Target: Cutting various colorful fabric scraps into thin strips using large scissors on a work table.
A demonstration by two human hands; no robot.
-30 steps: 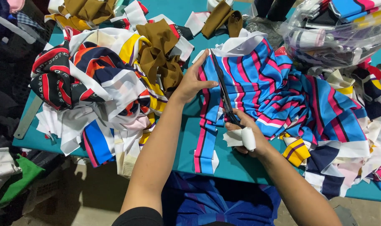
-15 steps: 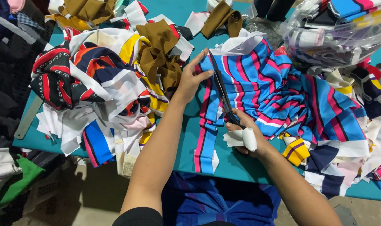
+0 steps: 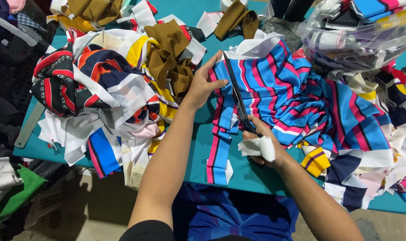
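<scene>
The blue striped fabric (image 3: 296,93) is lying spread on the teal worktop (image 3: 198,151), and all positions below are being given relative to it.

Right hand (image 3: 263,140): it is gripping the handles of the black scissors (image 3: 236,96) at the near edge of the fabric. The fingers are curled closed around the handles, and a white wrap (image 3: 267,148) is covering one finger. The scissor blades are lying along the left portion of the fabric, pointing away from the person, with the tips close to the far edge.

Left hand (image 3: 205,82): it is resting open and fairly flat, fingers extended, pressing on the left edge of the fabric just beside the blades. It is gripping nothing.

A narrow strip of the same striped material (image 3: 220,154) is hanging from the near left corner of the fabric over the worktop edge.

Surroundings: a heap of mixed offcuts (image 3: 96,85) in white, black, red, orange and yellow is sitting to the left of the fabric. Brown cloth pieces (image 3: 171,53) are lying between that heap and the fabric. A clear plastic bag of folded pieces (image 3: 359,35) is sitting beyond the fabric's far right side. Smaller scraps (image 3: 377,160) are lying to the right.
</scene>
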